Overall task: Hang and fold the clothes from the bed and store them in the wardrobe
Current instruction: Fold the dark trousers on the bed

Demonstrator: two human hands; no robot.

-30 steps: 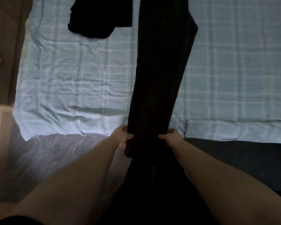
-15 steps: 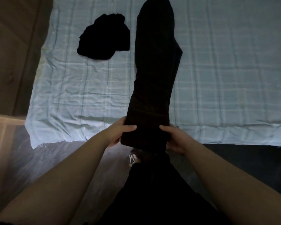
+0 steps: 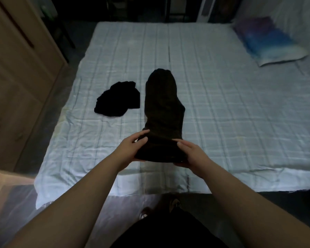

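Observation:
A long dark pair of trousers (image 3: pixel 163 111), folded lengthwise, lies along the bed (image 3: pixel 231 113), which has a pale blue checked sheet. My left hand (image 3: pixel 131 149) grips its near end from the left, thumb on top. At the right corner of that end my right hand (image 3: pixel 191 154) holds it the same way. The near end is lifted off the sheet above the bed's front edge. A crumpled black garment (image 3: pixel 117 99) rests on the sheet just left of the trousers, apart from both hands.
A light wooden wardrobe (image 3: pixel 16 72) stands along the left, close to the bed's corner. A pillow (image 3: pixel 272 42) with a blue and purple print lies at the far right. Dark furniture stands beyond the bed. My feet (image 3: pixel 159 208) are on the floor at the bed's front edge.
Both hands have carried the near end of the trousers up and forward over the bed, so the visible length is shorter. The view has tilted up, showing the whole bed.

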